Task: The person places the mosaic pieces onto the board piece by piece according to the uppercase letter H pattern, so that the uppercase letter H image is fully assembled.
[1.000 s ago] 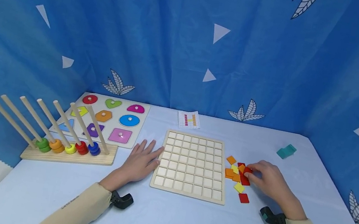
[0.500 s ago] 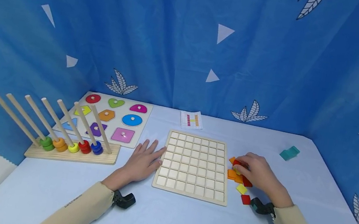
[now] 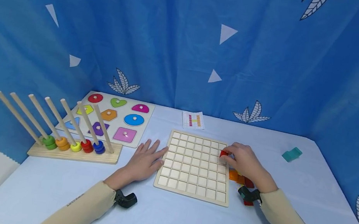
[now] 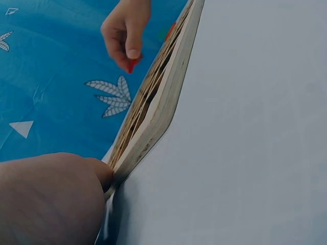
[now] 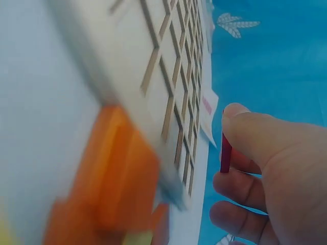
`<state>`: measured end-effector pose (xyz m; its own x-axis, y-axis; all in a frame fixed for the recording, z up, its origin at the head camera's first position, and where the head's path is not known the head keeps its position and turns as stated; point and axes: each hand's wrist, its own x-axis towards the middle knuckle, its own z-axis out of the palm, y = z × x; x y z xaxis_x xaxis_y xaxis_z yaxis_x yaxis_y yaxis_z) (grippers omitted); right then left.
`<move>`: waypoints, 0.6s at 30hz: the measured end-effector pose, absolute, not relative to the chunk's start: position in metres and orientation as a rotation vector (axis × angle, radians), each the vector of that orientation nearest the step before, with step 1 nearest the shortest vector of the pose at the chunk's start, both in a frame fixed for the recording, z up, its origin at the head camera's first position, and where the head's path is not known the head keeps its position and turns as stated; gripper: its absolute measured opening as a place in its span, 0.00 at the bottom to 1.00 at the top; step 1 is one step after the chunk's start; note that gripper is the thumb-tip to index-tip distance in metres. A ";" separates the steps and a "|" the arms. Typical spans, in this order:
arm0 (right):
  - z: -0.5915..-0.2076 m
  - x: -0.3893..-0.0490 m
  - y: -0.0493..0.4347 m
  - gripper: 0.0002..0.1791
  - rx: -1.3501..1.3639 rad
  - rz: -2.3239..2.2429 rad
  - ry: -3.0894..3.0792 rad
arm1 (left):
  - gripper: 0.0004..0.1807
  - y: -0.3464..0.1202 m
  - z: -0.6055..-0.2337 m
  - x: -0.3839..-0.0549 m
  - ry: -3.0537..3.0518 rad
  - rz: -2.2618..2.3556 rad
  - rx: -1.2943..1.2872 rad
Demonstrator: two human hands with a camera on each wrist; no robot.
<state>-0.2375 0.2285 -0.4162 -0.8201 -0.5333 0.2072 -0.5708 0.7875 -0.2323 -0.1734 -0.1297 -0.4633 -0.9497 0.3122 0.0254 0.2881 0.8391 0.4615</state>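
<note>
My right hand (image 3: 244, 162) pinches a red square tile (image 5: 226, 151) between thumb and fingers, over the right edge of a wooden grid board (image 3: 194, 166). In the left wrist view the same tile (image 4: 132, 65) juts from the fingertips, apart from the board. My left hand (image 3: 143, 162) lies with fingers spread, its fingertips touching the board's left edge. Orange tiles (image 3: 234, 175) lie just right of the board, partly covered by the right hand and wrist. A red tile (image 3: 248, 203) shows below the wrist camera.
Behind the board lies a small pattern card (image 3: 193, 120). To the left stand a peg rack (image 3: 74, 155) with coloured rings and a shape puzzle board (image 3: 118, 118). A teal block (image 3: 292, 154) sits at the far right, before the blue curtain (image 3: 190, 43).
My right hand has lifted a red tile from the loose pile and carried it left and away from me to the board's right edge. My left hand has stayed at the board's left edge.
</note>
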 end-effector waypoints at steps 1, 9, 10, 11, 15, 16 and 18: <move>-0.416 -0.239 0.225 0.13 0.896 0.436 -2.841 | 0.30 -0.130 -0.463 -0.173 2.960 0.730 0.479; -0.417 -0.253 0.198 0.11 0.996 0.510 -2.809 | 0.29 -0.130 -0.462 -0.172 2.970 0.738 0.493; -0.417 -0.254 0.195 0.11 1.009 0.517 -2.808 | 0.29 -0.130 -0.462 -0.172 2.971 0.739 0.496; -0.417 -0.256 0.192 0.11 1.019 0.515 -2.806 | 0.29 -0.130 -0.462 -0.171 2.971 0.738 0.497; -0.418 -0.259 0.180 0.11 1.050 0.525 -2.795 | 0.29 -0.130 -0.462 -0.172 2.972 0.730 0.500; -0.418 -0.260 0.177 0.10 1.065 0.534 -2.784 | 0.29 -0.130 -0.463 -0.172 2.977 0.733 0.506; -0.419 -0.262 0.172 0.10 1.086 0.552 -2.773 | 0.29 -0.131 -0.463 -0.173 2.978 0.733 0.507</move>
